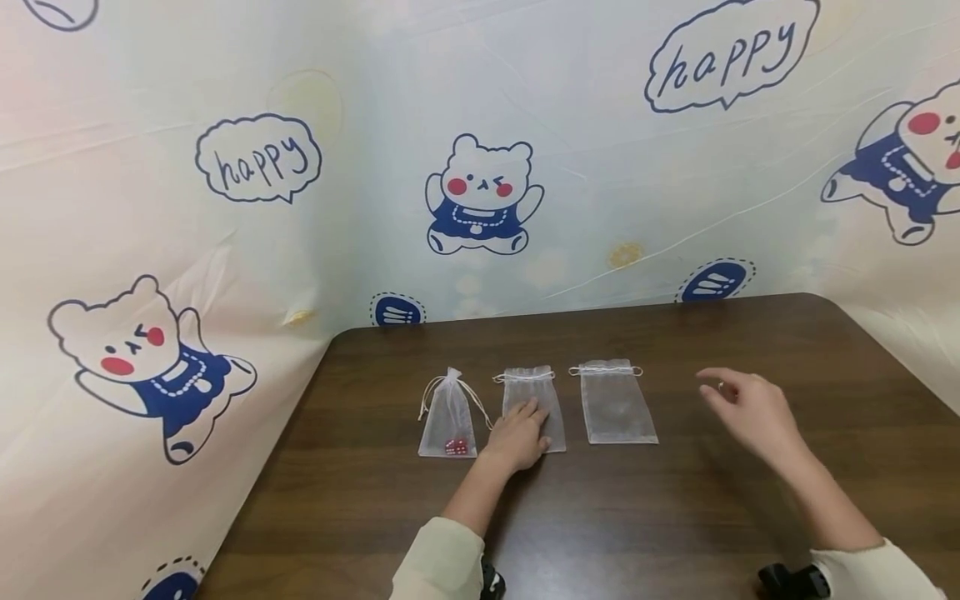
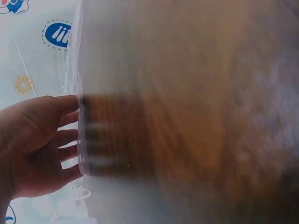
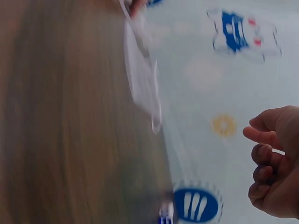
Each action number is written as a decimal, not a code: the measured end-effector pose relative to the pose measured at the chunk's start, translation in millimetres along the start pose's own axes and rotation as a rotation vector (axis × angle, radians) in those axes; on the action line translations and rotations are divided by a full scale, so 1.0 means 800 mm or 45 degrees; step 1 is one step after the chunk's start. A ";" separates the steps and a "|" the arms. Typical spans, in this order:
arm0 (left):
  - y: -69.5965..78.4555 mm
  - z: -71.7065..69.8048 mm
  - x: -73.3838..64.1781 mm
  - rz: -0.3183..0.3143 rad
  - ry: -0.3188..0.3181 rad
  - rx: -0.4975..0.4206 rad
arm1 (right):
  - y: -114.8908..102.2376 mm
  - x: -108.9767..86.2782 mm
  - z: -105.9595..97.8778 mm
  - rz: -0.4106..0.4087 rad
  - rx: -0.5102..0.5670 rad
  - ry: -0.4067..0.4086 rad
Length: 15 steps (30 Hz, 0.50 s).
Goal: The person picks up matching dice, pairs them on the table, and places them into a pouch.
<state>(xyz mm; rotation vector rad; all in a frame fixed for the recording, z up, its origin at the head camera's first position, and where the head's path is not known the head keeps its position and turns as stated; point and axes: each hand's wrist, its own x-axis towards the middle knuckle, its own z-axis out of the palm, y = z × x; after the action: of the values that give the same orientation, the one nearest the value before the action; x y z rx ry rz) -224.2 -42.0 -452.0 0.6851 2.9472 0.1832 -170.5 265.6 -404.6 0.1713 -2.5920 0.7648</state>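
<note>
Three sheer white drawstring pouches lie in a row on the brown table. The left pouch (image 1: 447, 421) is cinched at its neck and has red dice (image 1: 456, 447) with white dots at its bottom. My left hand (image 1: 517, 437) rests on the flat middle pouch (image 1: 553, 417), fingers spread over it. In the left wrist view, this hand's fingers (image 2: 67, 137) reach to the edge of sheer white fabric (image 2: 80, 84). To its right lies the flat right pouch (image 1: 618, 408). My right hand (image 1: 757, 412) hangs above the table, fingers loosely bent, holding nothing.
The brown table (image 1: 600, 517) meets a pale cloth backdrop (image 1: 360, 167) printed with bears and "happy" bubbles. Low in the right wrist view is a small blue-and-white object (image 3: 166, 212). A black wrist device (image 1: 795, 581) sits by the right sleeve.
</note>
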 end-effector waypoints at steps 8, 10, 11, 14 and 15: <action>-0.001 0.001 0.000 -0.003 -0.006 -0.047 | 0.071 0.014 -0.018 0.197 -0.076 -0.178; -0.001 0.001 0.000 -0.004 -0.008 -0.053 | 0.086 0.016 -0.019 0.230 -0.111 -0.239; -0.001 0.001 0.000 -0.004 -0.007 -0.056 | 0.092 0.016 -0.019 0.246 -0.124 -0.270; -0.001 0.000 0.000 -0.002 -0.003 -0.055 | 0.106 0.018 -0.019 0.281 -0.149 -0.352; -0.001 0.000 0.000 -0.001 0.001 -0.053 | 0.110 0.019 -0.018 0.286 -0.155 -0.375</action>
<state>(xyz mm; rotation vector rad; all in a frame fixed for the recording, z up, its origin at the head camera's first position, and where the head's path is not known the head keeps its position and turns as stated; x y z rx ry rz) -224.4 -42.5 -452.2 0.6782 2.9352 0.2442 -199.4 347.3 -430.2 -0.0502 -2.9652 0.6986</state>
